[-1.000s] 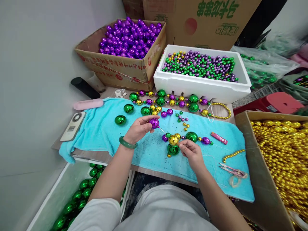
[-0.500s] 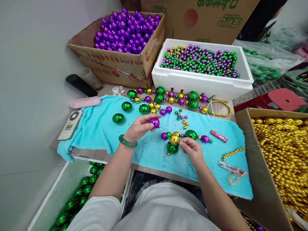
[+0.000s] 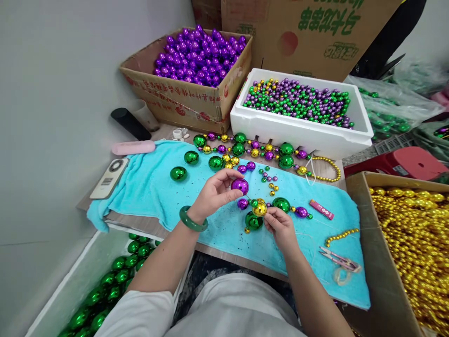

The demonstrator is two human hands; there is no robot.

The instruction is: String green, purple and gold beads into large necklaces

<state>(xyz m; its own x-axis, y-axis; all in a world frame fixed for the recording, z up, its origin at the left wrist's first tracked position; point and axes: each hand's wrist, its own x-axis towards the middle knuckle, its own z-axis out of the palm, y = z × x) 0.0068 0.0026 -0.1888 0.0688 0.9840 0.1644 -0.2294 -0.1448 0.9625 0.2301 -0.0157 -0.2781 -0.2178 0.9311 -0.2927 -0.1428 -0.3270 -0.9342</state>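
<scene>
Left hand (image 3: 213,194), grip closed on a purple bead (image 3: 240,186), holds it above the turquoise towel (image 3: 150,187) on the bench. The half-strung cluster (image 3: 261,208) lies just right and below. Right hand (image 3: 280,227) pinches beside the gold bead (image 3: 260,208), nearer the cluster.

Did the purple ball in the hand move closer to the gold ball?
Yes. The purple ball in the left hand moved right, nearer the gold ball on the towel.

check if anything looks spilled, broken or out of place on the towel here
Nothing looks damaged. The turquoise towel is rumpled at its left end and speckled with dark flecks. Loose small beads lie scattered beyond the left hand, which holds a purple ball.
</scene>
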